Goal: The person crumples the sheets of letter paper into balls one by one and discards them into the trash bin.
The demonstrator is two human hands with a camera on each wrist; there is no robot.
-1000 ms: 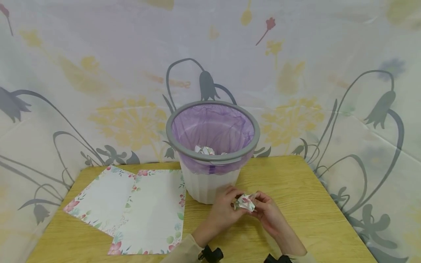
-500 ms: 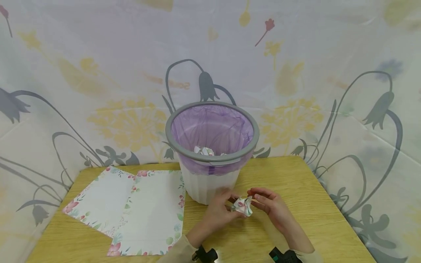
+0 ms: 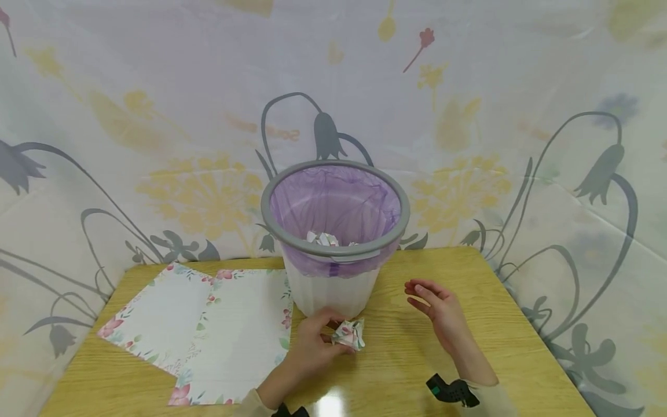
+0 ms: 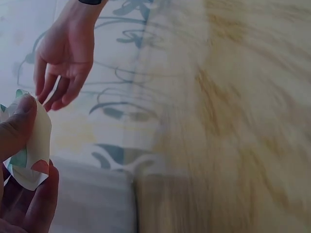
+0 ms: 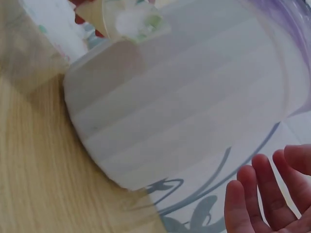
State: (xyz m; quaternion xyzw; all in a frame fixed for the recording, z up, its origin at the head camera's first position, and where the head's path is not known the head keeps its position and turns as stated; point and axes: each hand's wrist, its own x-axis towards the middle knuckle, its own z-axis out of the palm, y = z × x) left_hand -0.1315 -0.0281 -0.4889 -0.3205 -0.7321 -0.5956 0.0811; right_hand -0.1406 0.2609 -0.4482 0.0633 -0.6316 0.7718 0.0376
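A crumpled ball of flower-printed paper (image 3: 349,335) is pinched between the thumb and fingers of my left hand (image 3: 315,343), in front of the bin. The left wrist view shows the paper ball (image 4: 36,145) close up, the thumb lying over it. My right hand (image 3: 438,307) is off to the right, away from the paper, fingers loosely extended and holding nothing. In the right wrist view its fingers (image 5: 265,194) are spread apart beside the bin. The white bin (image 3: 328,292) has a grey rim and a purple liner (image 3: 339,202); crumpled paper (image 3: 323,238) lies inside.
Two flat sheets with floral borders lie overlapping on the left of the wooden table: a tilted sheet (image 3: 156,318) and a straighter sheet (image 3: 242,324). Behind the table hangs a flower-printed cloth (image 3: 208,116). The table's right edge slopes down past the right hand.
The right hand has let go of the paper ball and drawn away to the right. The left hand has carried the ball leftward and slightly nearer.
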